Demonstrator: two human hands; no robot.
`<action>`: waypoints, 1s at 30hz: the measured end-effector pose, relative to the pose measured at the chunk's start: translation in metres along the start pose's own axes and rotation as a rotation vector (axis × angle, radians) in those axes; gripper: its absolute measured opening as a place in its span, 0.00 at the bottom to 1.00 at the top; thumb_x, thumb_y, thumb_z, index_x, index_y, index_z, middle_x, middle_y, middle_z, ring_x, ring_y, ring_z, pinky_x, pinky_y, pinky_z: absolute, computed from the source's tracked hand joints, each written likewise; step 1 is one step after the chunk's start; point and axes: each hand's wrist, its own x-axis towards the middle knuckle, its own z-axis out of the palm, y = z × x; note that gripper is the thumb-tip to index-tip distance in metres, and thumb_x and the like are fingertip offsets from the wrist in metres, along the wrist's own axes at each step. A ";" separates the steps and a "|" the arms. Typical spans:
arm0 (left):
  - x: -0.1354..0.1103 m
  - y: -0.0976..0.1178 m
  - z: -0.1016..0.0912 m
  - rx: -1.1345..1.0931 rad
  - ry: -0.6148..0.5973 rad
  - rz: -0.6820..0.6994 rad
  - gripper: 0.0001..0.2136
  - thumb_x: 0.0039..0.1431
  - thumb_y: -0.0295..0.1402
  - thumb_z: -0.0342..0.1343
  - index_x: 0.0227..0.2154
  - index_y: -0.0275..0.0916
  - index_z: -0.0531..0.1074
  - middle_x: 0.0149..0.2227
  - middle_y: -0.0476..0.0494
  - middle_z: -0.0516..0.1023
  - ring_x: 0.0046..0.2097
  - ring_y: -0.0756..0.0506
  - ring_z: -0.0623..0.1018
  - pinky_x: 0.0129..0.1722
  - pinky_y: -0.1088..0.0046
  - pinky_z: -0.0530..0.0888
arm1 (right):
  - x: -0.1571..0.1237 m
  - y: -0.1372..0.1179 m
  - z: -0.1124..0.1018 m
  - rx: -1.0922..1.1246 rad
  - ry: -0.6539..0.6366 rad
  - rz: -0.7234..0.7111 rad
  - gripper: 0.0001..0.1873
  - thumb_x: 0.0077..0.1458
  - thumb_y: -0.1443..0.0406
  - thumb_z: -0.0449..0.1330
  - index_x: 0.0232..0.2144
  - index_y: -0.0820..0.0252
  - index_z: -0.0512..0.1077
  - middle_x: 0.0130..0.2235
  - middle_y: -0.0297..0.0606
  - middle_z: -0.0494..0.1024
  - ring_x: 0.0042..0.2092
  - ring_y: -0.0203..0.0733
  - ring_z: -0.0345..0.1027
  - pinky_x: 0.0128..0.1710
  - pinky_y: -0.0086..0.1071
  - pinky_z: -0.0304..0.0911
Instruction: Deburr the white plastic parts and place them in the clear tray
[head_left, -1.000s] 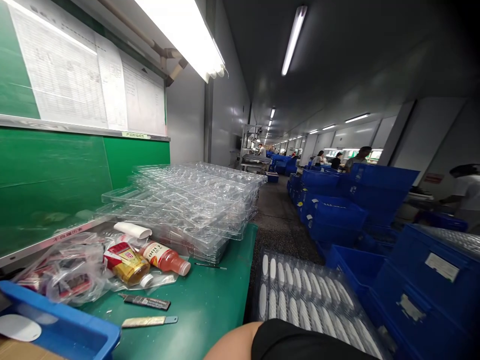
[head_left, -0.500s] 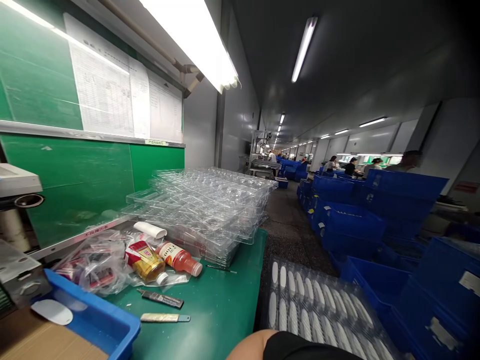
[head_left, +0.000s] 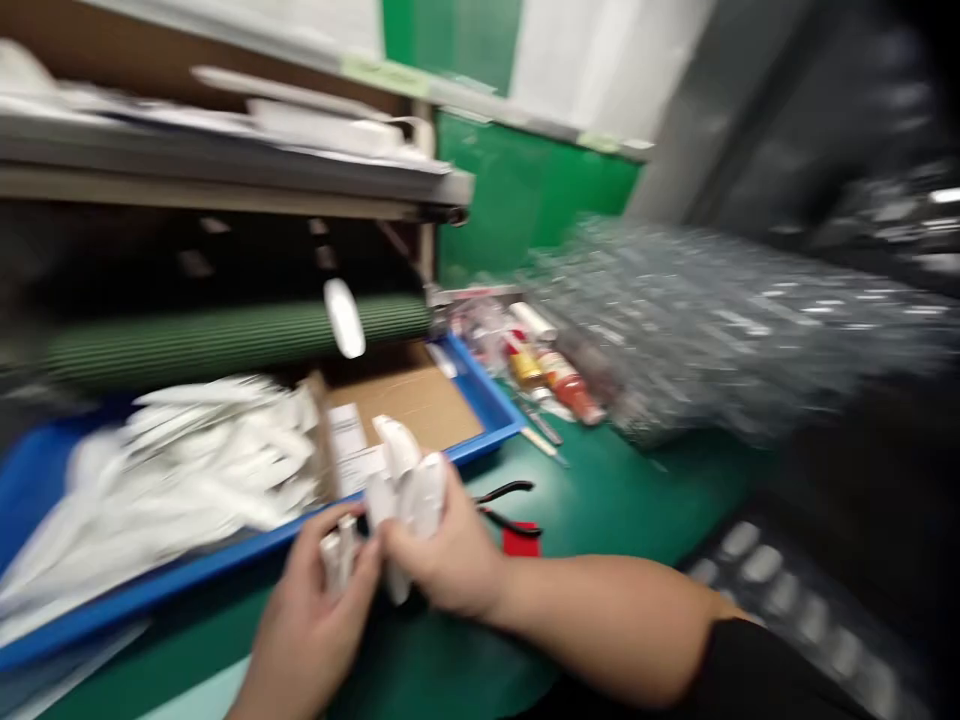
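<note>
L hand & R hand both grasping white plastic pcs; blue tray just beside, lower left of frame; green counter beneath.

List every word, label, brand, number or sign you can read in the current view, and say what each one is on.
Nothing can be read in this blurred view.
White paper labels on the cardboard in the blue tray: printed marks, too blurred to read.
Orange-red bottle: label too small and blurred to read.
</note>
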 end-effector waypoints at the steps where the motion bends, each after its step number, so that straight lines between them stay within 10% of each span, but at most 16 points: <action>1: -0.007 -0.004 -0.009 0.033 -0.031 -0.072 0.21 0.66 0.50 0.58 0.55 0.44 0.71 0.37 0.48 0.79 0.34 0.44 0.79 0.35 0.69 0.77 | -0.003 0.005 0.009 0.044 0.023 0.029 0.31 0.53 0.60 0.71 0.56 0.53 0.63 0.53 0.40 0.78 0.52 0.47 0.75 0.56 0.45 0.71; 7: -0.003 -0.006 -0.020 0.004 -0.277 -0.080 0.22 0.66 0.41 0.56 0.60 0.47 0.60 0.31 0.55 0.75 0.31 0.47 0.77 0.35 0.73 0.73 | -0.001 0.001 0.010 0.049 -0.015 0.020 0.25 0.53 0.66 0.69 0.51 0.55 0.65 0.43 0.34 0.78 0.42 0.40 0.75 0.44 0.34 0.74; 17: -0.001 -0.010 -0.018 -0.023 -0.241 -0.102 0.15 0.66 0.45 0.56 0.51 0.45 0.67 0.45 0.47 0.80 0.42 0.44 0.80 0.42 0.69 0.74 | -0.001 -0.001 0.003 0.027 -0.094 0.085 0.22 0.52 0.63 0.69 0.47 0.57 0.67 0.38 0.34 0.79 0.37 0.39 0.74 0.39 0.32 0.73; 24: -0.002 -0.008 -0.016 0.045 -0.259 -0.078 0.12 0.65 0.40 0.55 0.48 0.45 0.65 0.35 0.51 0.79 0.33 0.45 0.76 0.34 0.71 0.71 | -0.004 0.000 0.006 0.091 -0.124 0.162 0.28 0.51 0.63 0.70 0.52 0.56 0.66 0.42 0.36 0.78 0.44 0.42 0.75 0.49 0.37 0.73; 30: -0.002 -0.011 -0.022 -0.095 -0.246 -0.086 0.18 0.58 0.33 0.56 0.52 0.42 0.70 0.30 0.51 0.77 0.29 0.46 0.74 0.32 0.71 0.69 | 0.001 0.005 -0.004 0.109 -0.223 0.287 0.19 0.52 0.58 0.69 0.42 0.62 0.72 0.35 0.38 0.79 0.27 0.37 0.70 0.26 0.30 0.66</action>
